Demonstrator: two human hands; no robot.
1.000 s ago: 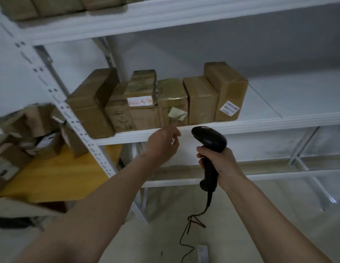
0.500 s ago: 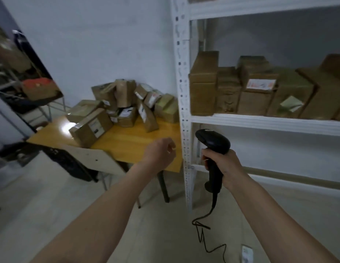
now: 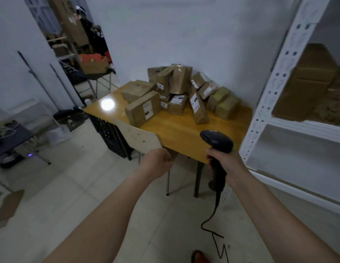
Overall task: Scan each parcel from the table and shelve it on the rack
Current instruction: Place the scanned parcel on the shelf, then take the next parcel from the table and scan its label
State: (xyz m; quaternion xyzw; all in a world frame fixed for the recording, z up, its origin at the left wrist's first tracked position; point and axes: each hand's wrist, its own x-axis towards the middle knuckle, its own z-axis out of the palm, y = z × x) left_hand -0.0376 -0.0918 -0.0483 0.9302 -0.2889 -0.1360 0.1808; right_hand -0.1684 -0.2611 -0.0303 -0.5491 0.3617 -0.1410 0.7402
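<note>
I see my right hand [image 3: 225, 164] at lower centre-right, fingers wrapped round the handle of a black barcode scanner [image 3: 216, 147], head of it pointing up-left toward the surface, its cable [image 3: 212, 221] dangling down to the floor. My left hand [image 3: 155, 164] is at centre frame, empty, fingers loosely curled, touching nothing, just in front of the pale chair back [image 3: 140, 137]. The parcels [image 3: 176, 92], brown taped boxes with white labels, sit heaped on the yellow wooden surface [image 3: 180, 130] in the middle of the frame, against the wall; one larger box [image 3: 143, 110] lies at the heap's left edge, one long box [image 3: 198, 108] leans tilted at the heap's front right. The white metal rack [image 3: 275, 88] fills the right edge, just beside the surface; brown parcels on its shelf [image 3: 315, 86] show at upper right, blurred. Upper left: a doorway with a cardboard box on a dark stand [image 3: 93, 64]. Lower left: flattened cardboard [image 3: 7, 207] on the tiled floor. A shoe tip [image 3: 199, 257] shows at bottom centre.
</note>
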